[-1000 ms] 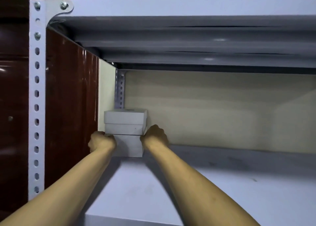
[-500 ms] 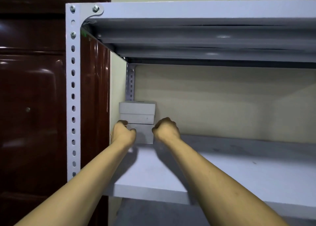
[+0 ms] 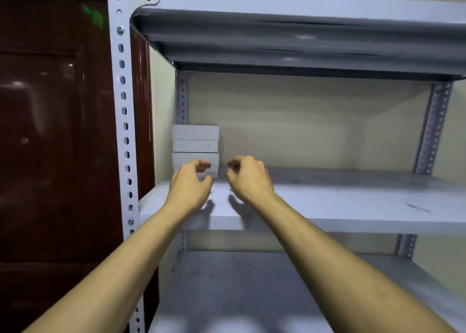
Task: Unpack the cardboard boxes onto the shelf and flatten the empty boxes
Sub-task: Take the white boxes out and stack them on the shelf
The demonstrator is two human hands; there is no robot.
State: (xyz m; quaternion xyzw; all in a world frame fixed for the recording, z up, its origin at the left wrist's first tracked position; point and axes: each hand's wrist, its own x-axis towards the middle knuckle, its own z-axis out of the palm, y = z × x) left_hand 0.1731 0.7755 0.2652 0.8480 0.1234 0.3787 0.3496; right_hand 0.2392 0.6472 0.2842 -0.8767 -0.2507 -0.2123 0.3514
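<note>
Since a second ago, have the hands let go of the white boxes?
Yes. Both the left hand and right hand have drawn back from the stacked white boxes toward the shelf's front edge.

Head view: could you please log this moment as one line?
left hand: empty | right hand: empty | white boxes: stacked, back-left of shelf

Dark glossy door [image 3: 50,143], perhaps wooden

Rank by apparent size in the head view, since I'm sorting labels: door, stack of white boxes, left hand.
1. Door
2. Stack of white boxes and left hand look alike; the hand is nearer the camera, so no ranking.
</note>
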